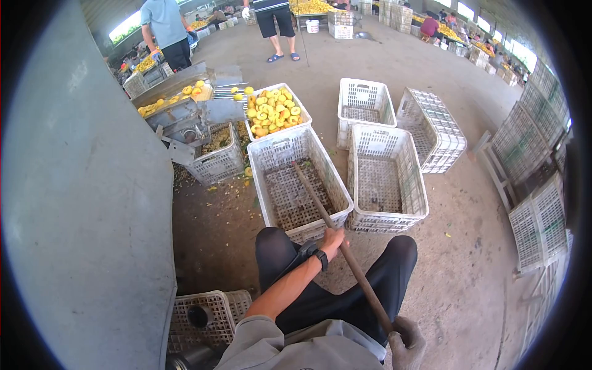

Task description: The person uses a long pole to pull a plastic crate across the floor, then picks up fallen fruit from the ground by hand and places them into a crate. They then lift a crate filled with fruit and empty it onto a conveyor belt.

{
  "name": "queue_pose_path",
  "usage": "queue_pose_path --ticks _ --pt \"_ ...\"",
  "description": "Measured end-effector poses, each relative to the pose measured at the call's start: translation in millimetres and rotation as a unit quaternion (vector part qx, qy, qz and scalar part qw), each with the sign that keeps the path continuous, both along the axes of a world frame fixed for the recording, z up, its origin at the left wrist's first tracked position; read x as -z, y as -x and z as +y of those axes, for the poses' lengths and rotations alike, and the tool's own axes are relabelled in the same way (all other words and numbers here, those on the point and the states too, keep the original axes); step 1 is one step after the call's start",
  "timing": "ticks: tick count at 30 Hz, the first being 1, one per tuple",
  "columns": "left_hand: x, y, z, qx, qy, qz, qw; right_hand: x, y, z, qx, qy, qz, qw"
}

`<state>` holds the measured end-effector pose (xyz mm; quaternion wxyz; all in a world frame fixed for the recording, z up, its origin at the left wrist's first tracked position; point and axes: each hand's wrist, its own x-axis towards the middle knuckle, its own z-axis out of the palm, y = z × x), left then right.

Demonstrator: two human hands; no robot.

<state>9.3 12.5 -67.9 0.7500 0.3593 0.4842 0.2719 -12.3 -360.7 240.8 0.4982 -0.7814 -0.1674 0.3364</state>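
Note:
A long wooden pole [369, 288] runs from low on my right up over the front white crate [269, 194]. Its far end lies inside that crate, over the dirty slatted bottom. My left hand [333, 242], with a black watch at the wrist, is closed around the pole just past the crate's near edge. Gripping the pole's near end is my right hand [407, 344], in a grey-brown glove. Behind the front crate, another white crate [250, 126] holds a heap of yellow halved fruit [275, 112]. My knees rise on both sides of the pole.
A metal sorting machine [225, 111] carries yellow fruit at the left, with a scrap-filled crate [216, 166] below. A grey metal panel [86, 185] flanks me. White crates [385, 219] stand to the right; more stack at the wall [536, 228]. Two people [163, 31] stand ahead.

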Motion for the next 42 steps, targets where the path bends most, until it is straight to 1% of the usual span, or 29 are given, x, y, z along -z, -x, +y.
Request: queue_pose_path --ticks 4,7,10,13,16,19,22,25,32,34,37,40,42 --pt "-9 2 -1 0.007 -0.004 0.023 1.000 2 -2 0 -0.023 -0.017 0.014 0.999" --pt "-14 4 -2 0.018 -0.019 0.024 0.999 -13 -9 2 -0.043 0.066 0.110 0.991" --pt "-15 4 -2 0.019 -0.022 0.032 0.999 -16 -14 0 -0.062 0.076 0.191 0.977" --pt "-18 6 -1 0.042 0.001 0.034 0.999 8 -12 -3 -0.079 0.061 0.087 0.991" --pt "-18 6 -1 0.048 0.008 0.048 0.998 10 -11 -2 -0.067 0.072 0.092 0.991" --pt "-17 6 -2 0.046 -0.008 0.057 0.997 15 -10 -1 -0.054 0.050 0.084 0.994" --pt "-21 3 -1 0.048 0.007 0.075 0.996 5 -13 3 -0.053 0.079 0.117 0.989" --pt "-20 2 -5 0.008 -0.018 0.042 0.999 1 -13 7 -0.044 0.078 0.113 0.990" --pt "-20 -1 -5 0.018 -0.025 0.035 0.999 -1 -18 11 -0.019 0.079 0.114 0.990" --pt "-23 -4 -6 0.015 -0.014 0.038 0.999 1 -23 11 -0.018 0.082 0.118 0.989" --pt "-31 -3 -8 0.014 0.035 0.020 0.999 1 -26 11 -0.017 0.088 0.120 0.989" --pt "-40 -4 -15 -0.014 0.115 -0.070 0.991 -7 -30 16 -0.014 0.095 0.135 0.986" --pt "-47 -5 -26 -0.039 0.132 -0.083 0.987 -7 -33 18 -0.001 0.097 0.149 0.984"
